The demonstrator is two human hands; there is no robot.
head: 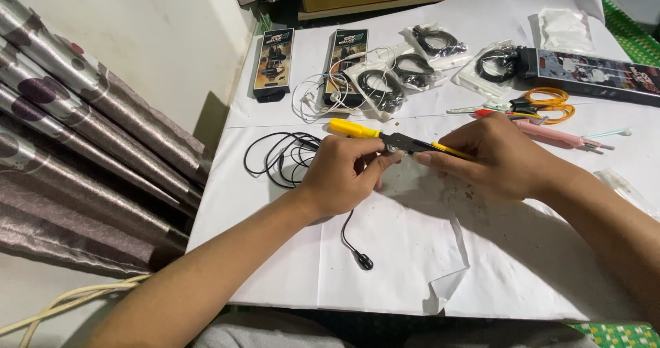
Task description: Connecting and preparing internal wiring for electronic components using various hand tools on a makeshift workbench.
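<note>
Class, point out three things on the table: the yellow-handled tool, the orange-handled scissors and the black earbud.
yellow-handled tool (352, 128), head view, on its yellow handle.
orange-handled scissors (550, 95), head view, on a handle loop.
black earbud (364, 259), head view, on the bud at the cable's end.

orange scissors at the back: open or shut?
Shut, as far as visible: orange scissors lie flat, both loops close together; blades look closed but partly hidden among other tools.

head view | from above, facing down-forward | close over table (385, 265)
</note>
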